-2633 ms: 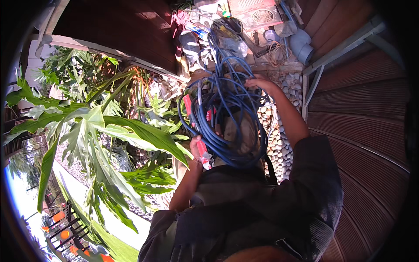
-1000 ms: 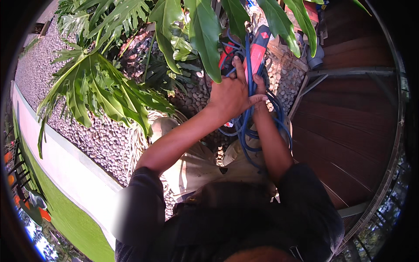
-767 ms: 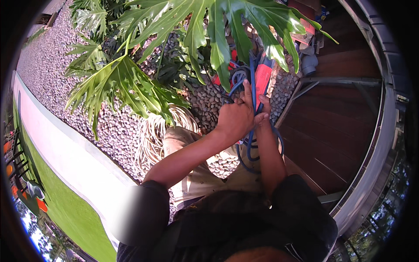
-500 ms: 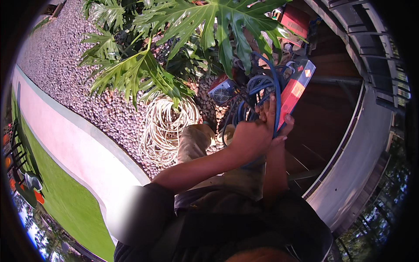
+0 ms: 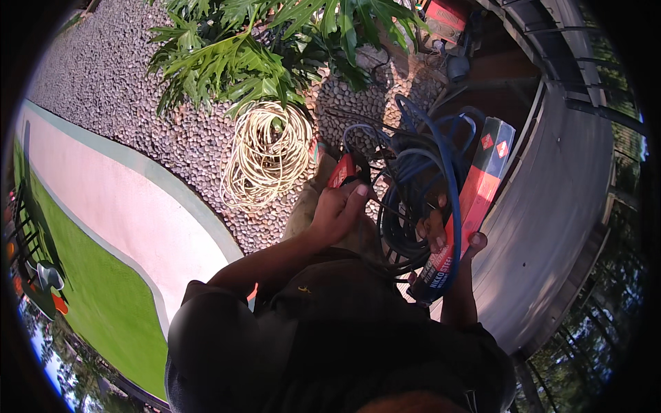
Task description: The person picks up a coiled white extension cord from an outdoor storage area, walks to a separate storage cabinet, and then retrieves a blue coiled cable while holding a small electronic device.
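Note:
My left hand [image 5: 337,212] is closed at the black strap or handle of a small red welding machine [image 5: 342,169]. Most of the machine's body is hidden behind the hand and cables. My right hand [image 5: 441,237] grips a long, narrow red and dark blue welding-rod carton [image 5: 475,196], tilted up toward the right. A loose coil of blue cable [image 5: 451,165] and dark cable [image 5: 396,230] hangs at the same hand, one blue loop crossing in front of the carton's lower end.
A coil of cream hose or cable [image 5: 267,155] lies on the pebbles [image 5: 200,138] by my feet. Big green leaves [image 5: 241,69] overhang it. Beyond is a red case [image 5: 446,12]; a curved pale ledge [image 5: 544,227] runs along the right, a pink path [image 5: 124,186] on the left.
My left hand has left the blue cable and moved left to the red machine, which is now raised nearer. The carton and cables in my right hand have shifted right and closer.

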### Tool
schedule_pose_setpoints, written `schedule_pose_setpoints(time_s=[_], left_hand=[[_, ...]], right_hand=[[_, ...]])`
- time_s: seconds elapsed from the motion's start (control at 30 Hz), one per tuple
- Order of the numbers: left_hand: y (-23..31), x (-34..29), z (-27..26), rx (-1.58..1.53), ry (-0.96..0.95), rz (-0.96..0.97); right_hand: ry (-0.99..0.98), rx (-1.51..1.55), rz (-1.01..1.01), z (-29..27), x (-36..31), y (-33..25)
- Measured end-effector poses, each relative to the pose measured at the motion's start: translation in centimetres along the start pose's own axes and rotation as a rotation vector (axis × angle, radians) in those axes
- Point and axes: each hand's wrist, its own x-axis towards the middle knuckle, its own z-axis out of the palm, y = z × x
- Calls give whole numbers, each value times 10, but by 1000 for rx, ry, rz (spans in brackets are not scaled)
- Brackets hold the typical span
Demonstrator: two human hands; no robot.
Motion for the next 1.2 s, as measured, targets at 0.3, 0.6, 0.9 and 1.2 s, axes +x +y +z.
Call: schedule_pose_setpoints(time_s=[0.3,0.6,0.9,1.2], left_hand=[[-156,-97,55,-1078,31,-724],[-274,-117,35,-1143,155,-710],[-314,-216,70,-1179,-180,-913],[-168,-247,104,53,-727,242]], right_hand=[[224,-507,684,20,-262,62],[-30,-885,954,36,-361,96],[624,-339,536,61,-392,161],[749,-65,-140,104,-345,184]])
